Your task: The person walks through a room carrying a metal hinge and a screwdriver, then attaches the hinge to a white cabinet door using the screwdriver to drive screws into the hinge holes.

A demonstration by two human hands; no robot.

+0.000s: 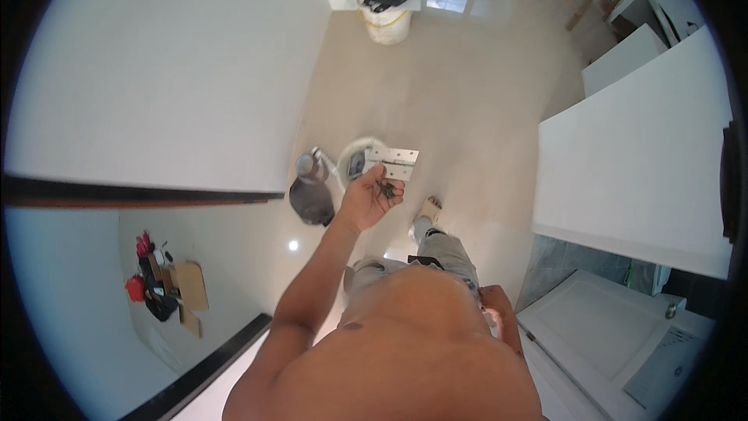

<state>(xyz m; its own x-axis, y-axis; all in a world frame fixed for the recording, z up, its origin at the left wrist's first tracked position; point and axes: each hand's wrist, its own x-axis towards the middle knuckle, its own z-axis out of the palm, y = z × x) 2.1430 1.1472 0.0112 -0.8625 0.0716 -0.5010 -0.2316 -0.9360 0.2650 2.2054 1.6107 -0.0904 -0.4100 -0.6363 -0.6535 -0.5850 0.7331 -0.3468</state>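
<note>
Screws (386, 189) could spill if our left hand (366, 200), gripping the hinge (400, 173), tips its half-curled palm; we cannot tell whether our right hand (494, 298) grips anything.

Holds a flat silver hinge (400, 171) in the left hand (375, 193), seen against a white bucket (343, 162), with small dark pieces (387, 189), too blurred to name, among its curled fingers. Has the right hand (494, 300) low beside the grey trousers (453, 253). Stands on a glossy beige floor (483, 109) near a dark bag (312, 203) and a cylindrical can (307, 165).
</note>
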